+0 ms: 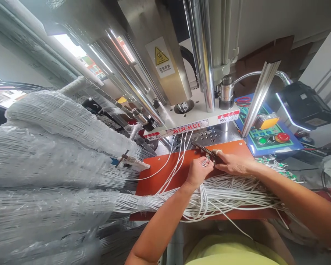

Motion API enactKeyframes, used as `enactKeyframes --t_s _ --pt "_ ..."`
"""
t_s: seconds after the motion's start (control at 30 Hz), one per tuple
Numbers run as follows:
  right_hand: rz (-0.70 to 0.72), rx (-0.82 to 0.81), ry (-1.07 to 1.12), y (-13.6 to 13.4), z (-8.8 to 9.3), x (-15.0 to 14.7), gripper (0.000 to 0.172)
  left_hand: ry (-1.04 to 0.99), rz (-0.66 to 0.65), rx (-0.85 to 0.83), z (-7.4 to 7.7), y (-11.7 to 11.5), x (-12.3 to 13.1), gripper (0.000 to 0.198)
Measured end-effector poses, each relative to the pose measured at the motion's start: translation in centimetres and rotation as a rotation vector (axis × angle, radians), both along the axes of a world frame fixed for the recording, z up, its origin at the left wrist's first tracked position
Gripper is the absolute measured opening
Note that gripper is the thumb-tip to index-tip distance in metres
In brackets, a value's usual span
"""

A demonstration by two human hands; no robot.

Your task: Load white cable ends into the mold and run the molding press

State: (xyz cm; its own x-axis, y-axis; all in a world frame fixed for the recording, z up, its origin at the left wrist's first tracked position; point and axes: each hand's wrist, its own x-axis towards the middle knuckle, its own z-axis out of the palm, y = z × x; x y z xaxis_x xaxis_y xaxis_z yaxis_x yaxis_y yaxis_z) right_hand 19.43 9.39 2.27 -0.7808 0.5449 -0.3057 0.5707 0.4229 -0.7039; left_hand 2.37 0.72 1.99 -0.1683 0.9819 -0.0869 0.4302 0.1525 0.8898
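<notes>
My left hand (198,171) is closed in a pinch round the end of a white cable (204,198), with a small green-and-metal tip showing at the fingertips. Just to its right, my right hand (230,163) grips one end of a dark metal mould bar (206,150), which has small slots along it. The far end of the bar reaches the metal plate of the press (209,137). Several white cables (179,158) run from under the press head over the orange-red board (160,176). A thick bundle of white cables (237,189) lies below both hands.
Plastic-wrapped cable bundles (57,158) fill the left side. Above the plate hangs the press head with its "MIN-HUI" label (187,126) and a high-temperature warning sign (161,57). At right are a blue control box (278,141) with an emergency stop (283,137) and a lamp (306,105).
</notes>
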Motion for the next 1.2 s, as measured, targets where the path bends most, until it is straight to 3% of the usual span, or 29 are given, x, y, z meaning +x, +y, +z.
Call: enactKeyframes --t_s 0.2,0.37,0.57,1.0,1.2 --pt "-0.078 0.056 0.037 -0.2 -0.3 -0.4 0.034 -0.346 -0.011 -0.102 -1.0 0.1 -0.9 0.029" --pt "-0.080 0.148 -0.022 -0.4 -0.6 -0.6 0.029 -0.420 0.107 -0.098 -1.3 0.2 -1.2 0.037" --pt "-0.079 0.200 -0.052 -0.6 -0.4 -0.7 0.029 -0.563 0.354 -0.073 -0.7 0.6 -1.5 0.025" --pt "-0.074 0.219 -0.026 -0.8 -0.2 -0.6 0.030 -0.591 0.234 -0.160 0.6 0.5 -0.9 0.028" --pt "-0.049 0.234 -0.005 -0.8 -0.9 -0.3 0.030 -0.612 0.278 -0.191 0.5 0.1 -0.8 0.035"
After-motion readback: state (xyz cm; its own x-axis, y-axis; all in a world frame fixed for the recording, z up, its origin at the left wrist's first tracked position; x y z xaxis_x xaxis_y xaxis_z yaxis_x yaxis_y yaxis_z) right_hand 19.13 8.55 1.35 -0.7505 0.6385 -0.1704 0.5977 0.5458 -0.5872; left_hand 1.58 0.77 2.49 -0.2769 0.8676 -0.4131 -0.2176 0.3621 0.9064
